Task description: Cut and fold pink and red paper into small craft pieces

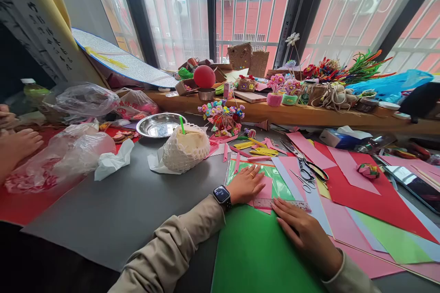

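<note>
My left hand (245, 185), with a ring and a watch, lies flat with its fingers stretched over a small pink paper piece (265, 190). A clear printed ruler (299, 205) lies across that paper's lower part. The fingertips of my right hand (304, 224) rest on the ruler, the fingers stretched out and close together. Under both hands is a large green sheet (254, 252). Large black-handled scissors (304, 165) and a smaller silver pair (305, 182) lie to the right, above the ruler. Pink paper strips (237, 163) lie beyond my left hand.
A net-wrapped coconut (185, 146) with a green straw stands left, near a metal plate (161, 125). Plastic bags (79, 146) and another person's hand (22, 146) are far left. Red paper (347, 187), other coloured sheets and a phone (415, 187) lie right. Crafts line the windowsill (254, 109).
</note>
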Action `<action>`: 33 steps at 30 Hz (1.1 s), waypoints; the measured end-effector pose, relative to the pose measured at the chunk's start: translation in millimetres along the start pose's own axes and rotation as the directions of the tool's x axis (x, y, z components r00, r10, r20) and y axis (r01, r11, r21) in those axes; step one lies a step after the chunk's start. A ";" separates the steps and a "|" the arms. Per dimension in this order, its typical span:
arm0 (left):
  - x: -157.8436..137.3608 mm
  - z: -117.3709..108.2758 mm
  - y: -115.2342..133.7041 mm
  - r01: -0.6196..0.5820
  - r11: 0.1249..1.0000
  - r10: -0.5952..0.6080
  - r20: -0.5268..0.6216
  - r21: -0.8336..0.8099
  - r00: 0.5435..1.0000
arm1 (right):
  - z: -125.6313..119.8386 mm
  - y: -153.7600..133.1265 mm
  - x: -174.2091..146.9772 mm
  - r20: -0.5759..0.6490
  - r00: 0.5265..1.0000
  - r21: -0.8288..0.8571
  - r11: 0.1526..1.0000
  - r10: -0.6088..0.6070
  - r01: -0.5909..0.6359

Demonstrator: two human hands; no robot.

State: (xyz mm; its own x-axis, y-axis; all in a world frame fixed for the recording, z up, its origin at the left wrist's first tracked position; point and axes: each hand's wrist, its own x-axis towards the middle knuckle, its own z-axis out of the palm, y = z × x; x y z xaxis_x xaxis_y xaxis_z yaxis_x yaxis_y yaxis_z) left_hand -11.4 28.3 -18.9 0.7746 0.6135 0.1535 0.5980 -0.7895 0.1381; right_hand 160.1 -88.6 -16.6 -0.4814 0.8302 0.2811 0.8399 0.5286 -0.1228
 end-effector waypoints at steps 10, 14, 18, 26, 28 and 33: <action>-0.9 -0.5 1.9 -0.018 0.999 0.019 -0.030 0.041 0.999 | 8.7 -12.3 -24.4 -0.048 0.999 -0.012 1.000 0.001 -0.002; -1.4 0.1 3.4 0.024 0.998 -0.022 -0.036 0.050 0.999 | 10.3 -12.8 -22.7 -0.045 0.998 0.000 0.999 0.048 -0.048; -3.0 2.6 4.1 0.141 0.988 -0.135 -0.100 0.055 0.986 | 9.6 -11.4 -13.5 -0.032 0.991 0.011 0.992 0.128 -0.128; -4.3 1.7 4.9 0.162 0.987 -0.158 -0.128 0.019 0.979 | 4.2 21.6 31.6 0.064 0.989 0.020 0.990 0.135 -0.136; -4.7 0.9 5.4 0.160 0.987 -0.158 -0.127 0.010 0.979 | 5.8 28.6 43.5 0.070 0.988 0.002 0.991 0.135 -0.135; -3.7 1.0 4.2 0.171 0.985 -0.171 -0.093 -0.013 0.981 | 10.0 34.5 56.8 0.065 0.987 -0.027 0.989 0.146 -0.144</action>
State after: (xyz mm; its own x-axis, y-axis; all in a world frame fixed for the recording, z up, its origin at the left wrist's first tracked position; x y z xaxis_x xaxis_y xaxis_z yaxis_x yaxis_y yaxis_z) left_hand -11.6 22.7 -19.9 0.6381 0.7384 0.2183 0.7188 -0.6728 0.1749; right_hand 159.1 -21.5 -14.4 -0.3692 0.9080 0.1982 0.9069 0.3986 -0.1367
